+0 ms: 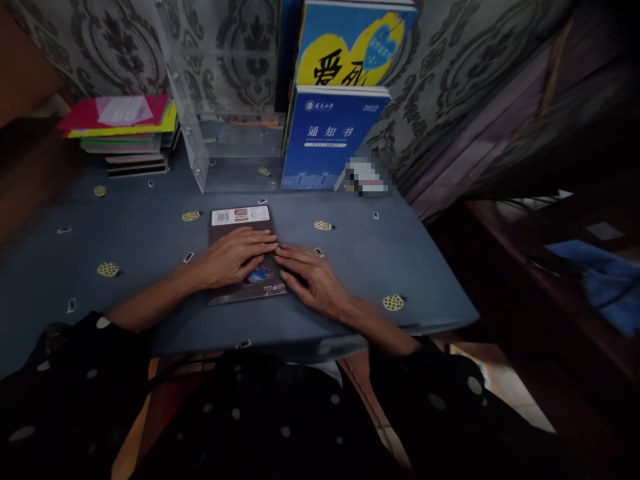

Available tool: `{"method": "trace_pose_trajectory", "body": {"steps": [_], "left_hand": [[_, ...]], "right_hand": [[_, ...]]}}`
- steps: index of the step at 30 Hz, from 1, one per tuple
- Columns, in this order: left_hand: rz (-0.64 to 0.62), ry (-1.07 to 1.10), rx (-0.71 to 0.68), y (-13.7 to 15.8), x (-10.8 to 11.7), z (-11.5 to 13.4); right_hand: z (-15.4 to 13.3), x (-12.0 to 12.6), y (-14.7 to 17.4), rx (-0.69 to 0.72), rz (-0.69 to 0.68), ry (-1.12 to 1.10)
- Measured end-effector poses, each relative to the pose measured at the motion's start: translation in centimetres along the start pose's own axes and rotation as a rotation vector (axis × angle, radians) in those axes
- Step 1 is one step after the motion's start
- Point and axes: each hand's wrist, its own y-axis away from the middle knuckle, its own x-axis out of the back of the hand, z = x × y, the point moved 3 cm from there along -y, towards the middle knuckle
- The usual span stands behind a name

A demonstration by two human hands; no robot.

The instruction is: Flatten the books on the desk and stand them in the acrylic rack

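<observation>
A thin dark booklet [227, 233] with a white barcode label along its far edge and a small blue picture near its front edge lies on the table. My left hand [240, 255] rests flat across its middle, fingers stretched to the right. At the booklet's right edge is my right hand [313, 277], its fingers extended toward my left hand and the thumb apart. The two hands' fingertips nearly meet. Part of the cover is hidden under my left hand.
A clear acrylic rack [193, 143] stands at the back, with a blue booklet [336, 150] and a yellow-and-blue book [345, 47] upright in it. A stack of books and papers [133, 140] lies at the back left. The blue tablecloth [150, 233] has a pineapple print.
</observation>
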Motion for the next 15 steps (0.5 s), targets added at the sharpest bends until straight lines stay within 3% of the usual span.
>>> {"method": "trace_pose_trajectory", "body": {"steps": [8,15], "left_hand": [[-0.036,0.027,-0.035,2.4,-0.5,4.4],[-0.015,-0.033,-0.027,4.0,-1.1,6.6]], "right_hand": [[-3.2,0.8,4.1,0.052,-0.021,-0.001],[-3.9,0.2,5.4,0.083,-0.013,0.046]]}}
